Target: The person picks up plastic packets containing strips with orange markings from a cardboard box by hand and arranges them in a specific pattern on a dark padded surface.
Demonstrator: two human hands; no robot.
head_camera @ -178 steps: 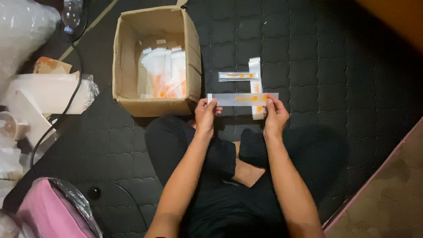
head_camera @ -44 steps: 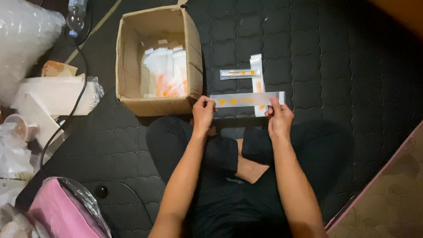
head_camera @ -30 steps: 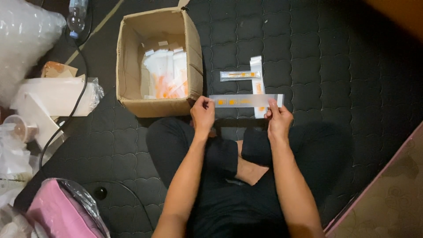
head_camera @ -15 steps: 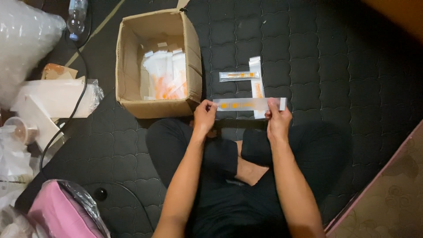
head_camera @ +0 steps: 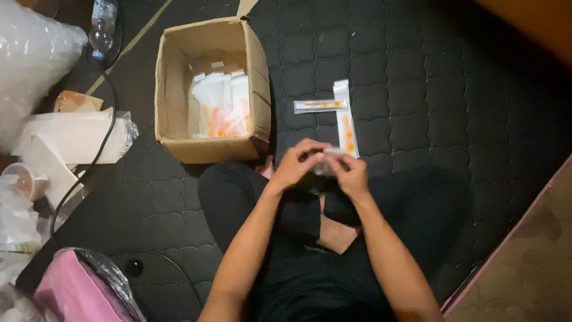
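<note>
My left hand (head_camera: pixel 298 164) and my right hand (head_camera: pixel 350 173) meet over my lap, both closed on a small clear plastic packet (head_camera: pixel 325 162) that is folded or bunched between the fingers; most of it is hidden. Just beyond my hands, two long clear packets with orange contents lie on the dark quilted mat: one upright (head_camera: pixel 344 119), one crosswise (head_camera: pixel 320 105). An open cardboard box (head_camera: pixel 173 89) to the left holds several more such packets (head_camera: pixel 219 107).
Far left: a large clear plastic bag (head_camera: pixel 30 59), white bags (head_camera: pixel 71 137), a plastic bottle (head_camera: pixel 102 24), a black cable (head_camera: pixel 89 161) and a small cup (head_camera: pixel 21 182). A pink bag in plastic (head_camera: pixel 77 289) sits at bottom left. A pink mat edge (head_camera: pixel 524 238) runs at right.
Earlier my hands held the long packet stretched flat between them. Now they have come together at the centre, with the packet folded up between the fingers.
</note>
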